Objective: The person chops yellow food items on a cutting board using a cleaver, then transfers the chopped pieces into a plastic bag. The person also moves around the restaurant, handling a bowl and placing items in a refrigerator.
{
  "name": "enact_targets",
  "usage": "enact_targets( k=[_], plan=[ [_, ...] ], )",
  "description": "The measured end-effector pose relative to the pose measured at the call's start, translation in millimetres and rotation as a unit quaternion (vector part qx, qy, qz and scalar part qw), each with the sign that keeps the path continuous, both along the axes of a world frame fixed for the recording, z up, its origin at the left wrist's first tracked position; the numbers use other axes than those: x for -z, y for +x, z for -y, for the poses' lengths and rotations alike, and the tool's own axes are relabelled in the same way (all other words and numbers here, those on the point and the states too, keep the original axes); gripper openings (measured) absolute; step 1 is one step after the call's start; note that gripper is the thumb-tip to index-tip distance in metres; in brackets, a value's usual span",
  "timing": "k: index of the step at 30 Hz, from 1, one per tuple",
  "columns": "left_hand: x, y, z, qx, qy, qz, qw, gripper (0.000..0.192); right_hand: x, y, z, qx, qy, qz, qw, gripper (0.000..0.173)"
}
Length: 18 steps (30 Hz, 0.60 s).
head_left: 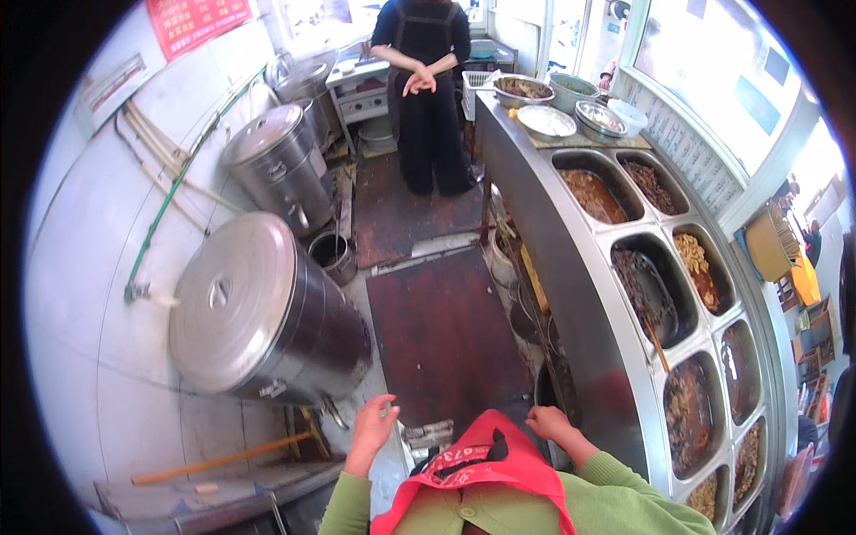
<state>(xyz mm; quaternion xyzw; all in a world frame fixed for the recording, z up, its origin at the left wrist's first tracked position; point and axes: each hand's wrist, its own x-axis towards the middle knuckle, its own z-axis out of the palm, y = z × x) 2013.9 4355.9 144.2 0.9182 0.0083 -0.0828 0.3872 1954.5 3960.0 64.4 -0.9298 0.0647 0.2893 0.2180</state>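
Note:
My left hand hangs with its fingers apart and nothing in it, just below the large lidded steel pot at the left. Beside the red apron, my right hand is also free of any object, its fingers loosely curled. The steel front of the food counter rises to the right of that hand. Metal food pans, among them one with dark food and a wooden stick, are set into the counter top.
A person in dark clothes stands at the far end, hands crossed in front. A smaller lidded pot and an open bucket line the left side. Dark red boards cover the floor. Bowls and metal plates stand on the counter's far end.

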Motion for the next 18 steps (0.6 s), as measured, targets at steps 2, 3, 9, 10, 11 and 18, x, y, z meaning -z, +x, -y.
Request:
enact_targets(
  k=[2,3,9,10,11,18],
  plan=[
    [-15,69,29,0.051,-0.034,0.021,0.998,0.03,23,31,7,0.025,-0.01,-0.037,0.999,0.029],
    [-21,99,41,0.068,-0.038,0.02,0.997,0.03,30,49,9,0.035,-0.015,-0.059,0.998,0.029],
    [-13,249,53,0.108,0.035,0.02,0.993,0.03,87,215,5,0.035,-0.021,-0.138,0.99,0.034],
    [-18,268,48,0.1,0.032,0.006,0.994,0.03,92,246,3,0.013,-0.012,-0.12,0.993,0.033],
    [-25,286,40,0.09,0.03,-0.008,0.995,0.03,97,278,-1,-0.011,-0.002,-0.1,0.995,0.033],
    [40,399,-45,-0.052,0.004,-0.071,0.996,0.03,53,523,-27,-0.017,-0.022,0.006,1.0,0.029]
  ],
)
